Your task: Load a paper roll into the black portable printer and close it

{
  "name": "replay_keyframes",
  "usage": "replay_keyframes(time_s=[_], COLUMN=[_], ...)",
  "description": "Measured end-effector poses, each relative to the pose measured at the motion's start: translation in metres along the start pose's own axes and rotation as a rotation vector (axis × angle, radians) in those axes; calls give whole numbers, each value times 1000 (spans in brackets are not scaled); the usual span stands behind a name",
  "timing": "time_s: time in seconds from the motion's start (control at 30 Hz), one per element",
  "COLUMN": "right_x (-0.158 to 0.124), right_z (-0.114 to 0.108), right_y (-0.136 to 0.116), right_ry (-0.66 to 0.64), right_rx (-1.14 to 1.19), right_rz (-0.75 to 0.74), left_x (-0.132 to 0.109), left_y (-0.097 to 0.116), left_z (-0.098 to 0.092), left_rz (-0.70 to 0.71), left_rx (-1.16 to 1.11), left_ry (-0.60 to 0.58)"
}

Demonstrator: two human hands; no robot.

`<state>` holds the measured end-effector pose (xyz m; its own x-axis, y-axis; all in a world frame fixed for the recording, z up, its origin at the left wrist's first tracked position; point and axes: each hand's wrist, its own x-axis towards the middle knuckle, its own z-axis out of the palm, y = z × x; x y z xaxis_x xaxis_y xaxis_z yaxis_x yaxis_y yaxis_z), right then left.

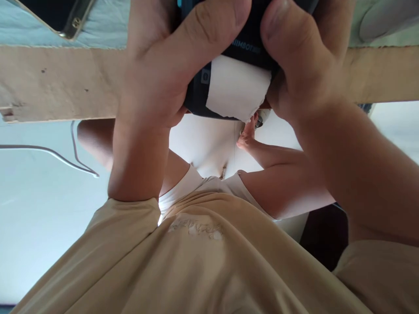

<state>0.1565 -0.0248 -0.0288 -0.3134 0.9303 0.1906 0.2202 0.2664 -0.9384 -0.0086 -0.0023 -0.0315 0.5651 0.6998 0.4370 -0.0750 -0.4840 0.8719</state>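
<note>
- Device, dark and blocky, at the top middle of the view, held up in front of the body; faint pale lettering on its upper face, partly covered by a thumb.
- Strip of white paper lying over the near end of the device, with a ragged lower corner; small pale square mark just beside its left edge.
- Left hand closed around the left side of the device, thumb laid across the upper face.
- Right hand closed around the right side, thumb likewise on top, tip near the other; cannot tell how the hidden fingers lie underneath.
- Beyond the hands, pale blue-green cloth along a wooden board.
- On the cloth at upper left, well apart from the device, phone with a dark screen; at upper right, grey rounded object, cut off by the frame.
- Below the board, white cable looped over at left, and bare foot under the device.
- Nearest the camera, beige shirt with chest lettering, above white shorts.
</note>
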Motion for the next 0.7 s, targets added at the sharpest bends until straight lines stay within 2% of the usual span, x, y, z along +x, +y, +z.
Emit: replay_keyframes(time_s=[0.17, 0.3, 0.4, 0.5, 0.53, 0.57, 0.6, 0.67, 0.7], right_x=[17, 22, 23, 22, 22, 21, 21, 23, 24], right_z=[-1, -2, -1, 3, 5, 6, 7, 8, 8], right_y=[-10, -9, -8, -7, -7, -7, -7, -6, -6], right_ry=[208, 134, 132, 113, 117, 120, 133, 134, 128], right_rx=[132, 198, 254, 364, 401, 428, 449, 466, 471], right_rz=[-82, -156, -159, -185, -203, -206, -199, -211, -234], left_x=[-4, -9, -8, -4, -3, -2, -2, -1, -1], left_y=[-10, -16, -19, -13, -10, -8, -6, -7, -8], left_z=[0, -13, -18, -15, -13, -12, -11, -12, -13], left_rz=[49, 57, 49, 141, 256, 193, 59, 22, 93], left_rx=[-133, -220, -288, -337, -297, -258, -207, -171, -175], left_ry=[44, 103, 157, 256, 229, 205, 292, 313, 250])
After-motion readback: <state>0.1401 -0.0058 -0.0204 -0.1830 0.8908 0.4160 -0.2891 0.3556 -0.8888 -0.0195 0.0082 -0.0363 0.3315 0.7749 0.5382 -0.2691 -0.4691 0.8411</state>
